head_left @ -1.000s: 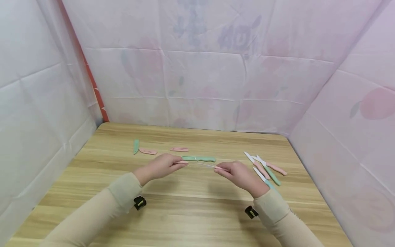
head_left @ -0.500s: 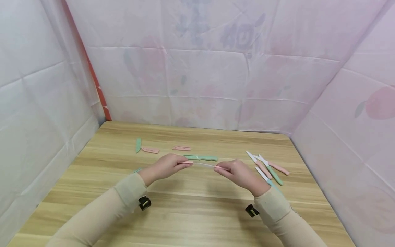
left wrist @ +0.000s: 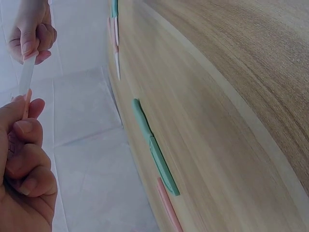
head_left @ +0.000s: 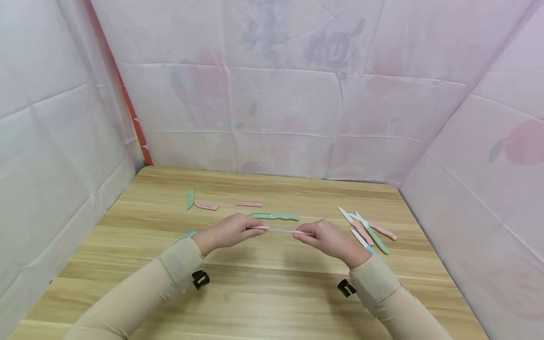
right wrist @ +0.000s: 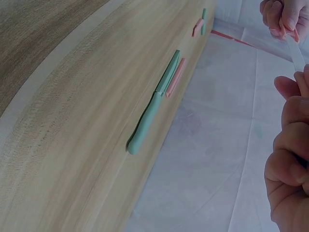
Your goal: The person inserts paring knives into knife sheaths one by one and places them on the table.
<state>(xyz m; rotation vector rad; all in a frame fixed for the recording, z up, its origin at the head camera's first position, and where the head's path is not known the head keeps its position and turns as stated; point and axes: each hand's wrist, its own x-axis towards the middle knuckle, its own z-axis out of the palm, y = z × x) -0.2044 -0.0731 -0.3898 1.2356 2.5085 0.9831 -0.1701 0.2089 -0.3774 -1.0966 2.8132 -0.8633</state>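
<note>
Above the middle of the table, my left hand (head_left: 233, 230) pinches a pink blade sheath (head_left: 262, 227) between thumb and fingers. Facing it, my right hand (head_left: 325, 238) grips a knife by its pink handle (head_left: 299, 232), mostly covered by the fingers. The knife's white blade (left wrist: 27, 75) spans the gap between the hands, its far end meeting the sheath's mouth. How deep the tip sits inside cannot be seen. Just beyond the hands, a green-handled knife (head_left: 285, 217) lies on the table with its blade in a green sheath (right wrist: 167, 72).
To the right lie several bare knives, crossing one another: pink-handled (head_left: 384, 231), green-handled (head_left: 379, 242) and teal-handled (head_left: 374, 251). Further back are pink sheaths (head_left: 250, 203) and a green sheath (head_left: 190, 199). A teal sheath (head_left: 187, 234) shows beside my left wrist. Cloth walls (head_left: 280, 113) enclose the table.
My left hand has moved right with the pink sheath, bringing it onto the blade's end. The visible stretch between the hands has shortened. My right hand has barely moved.
</note>
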